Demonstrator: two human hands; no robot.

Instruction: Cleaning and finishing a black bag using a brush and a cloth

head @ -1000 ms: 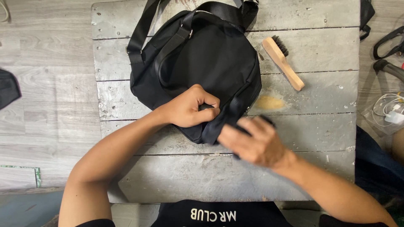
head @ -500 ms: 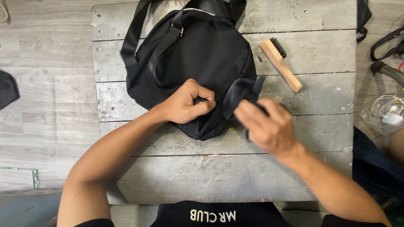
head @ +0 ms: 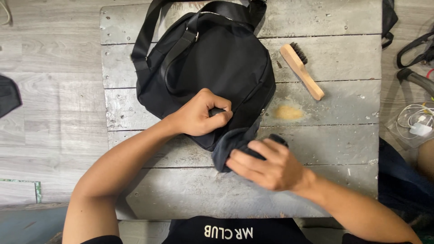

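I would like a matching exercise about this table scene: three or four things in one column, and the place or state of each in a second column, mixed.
Things:
1. black backpack
2. wooden brush
3. left hand
4. right hand

Places or states:
A. lies alone, right of the bag
B. holds a dark cloth at the bag's lower edge
C. lies flat on the grey plank table
D. pinches the bag's fabric

Pairs: 1-C, 2-A, 3-D, 4-B
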